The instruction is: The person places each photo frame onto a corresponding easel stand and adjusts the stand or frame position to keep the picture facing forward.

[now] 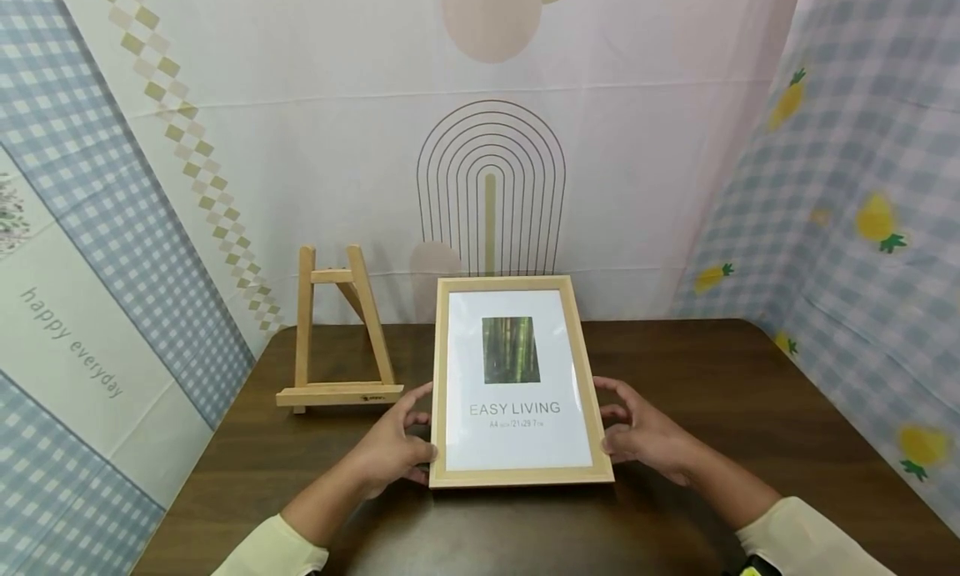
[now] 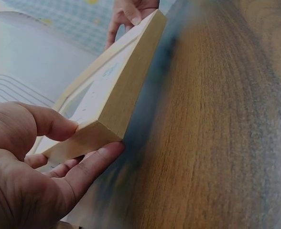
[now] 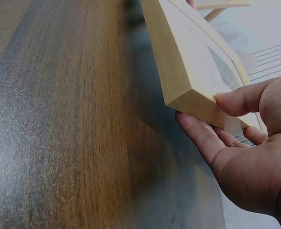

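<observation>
Both hands hold a light wooden picture frame point(image 1: 521, 476) by its lower sides, tilted with its face toward me. Behind its glazing lies a white sheet with a small bamboo picture and the words "EASY LIVING". My left hand point(image 1: 393, 447) grips the left side near the bottom corner; in the left wrist view its thumb point(image 2: 59, 128) lies on the front edge and its fingers reach underneath. On the opposite side my right hand point(image 1: 645, 434) grips likewise, thumb point(image 3: 233, 102) in front and fingers below the corner. The frame's lower edge is above the tabletop in both wrist views.
A small wooden easel point(image 1: 341, 393) stands on the dark wooden table point(image 1: 675, 359), left of the picture frame. Behind the table hangs a pale printed cloth point(image 1: 337, 142). Blue checked cloth point(image 1: 847, 251) borders the right side, with more on the left.
</observation>
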`<state>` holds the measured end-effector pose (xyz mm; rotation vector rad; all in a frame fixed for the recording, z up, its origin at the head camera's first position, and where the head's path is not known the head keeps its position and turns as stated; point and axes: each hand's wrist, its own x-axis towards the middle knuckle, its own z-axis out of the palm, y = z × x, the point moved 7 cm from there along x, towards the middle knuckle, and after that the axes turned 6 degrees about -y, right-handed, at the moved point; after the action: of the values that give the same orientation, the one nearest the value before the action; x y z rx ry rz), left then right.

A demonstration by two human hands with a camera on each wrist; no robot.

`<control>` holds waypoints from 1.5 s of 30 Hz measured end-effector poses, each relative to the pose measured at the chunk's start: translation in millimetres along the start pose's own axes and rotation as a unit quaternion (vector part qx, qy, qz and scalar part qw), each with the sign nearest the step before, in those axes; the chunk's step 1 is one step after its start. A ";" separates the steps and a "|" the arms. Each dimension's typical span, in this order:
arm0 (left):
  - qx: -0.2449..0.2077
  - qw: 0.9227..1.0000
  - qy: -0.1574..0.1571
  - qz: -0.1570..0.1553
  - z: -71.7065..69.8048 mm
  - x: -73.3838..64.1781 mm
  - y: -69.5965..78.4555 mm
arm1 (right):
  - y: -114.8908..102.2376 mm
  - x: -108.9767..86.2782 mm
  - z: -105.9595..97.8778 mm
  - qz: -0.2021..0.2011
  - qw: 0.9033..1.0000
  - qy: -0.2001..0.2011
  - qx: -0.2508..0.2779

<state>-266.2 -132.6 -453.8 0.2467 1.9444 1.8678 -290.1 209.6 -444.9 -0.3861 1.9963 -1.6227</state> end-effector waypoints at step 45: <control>0.025 0.999 0.028 0.026 -6.2 2.5 2.4 | -3.9 4.0 0.5 -0.025 0.999 0.037 -0.014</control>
<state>-271.5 -137.0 -452.0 0.2650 2.0421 1.8784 -293.6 206.1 -442.1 -0.3955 2.0825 -1.6630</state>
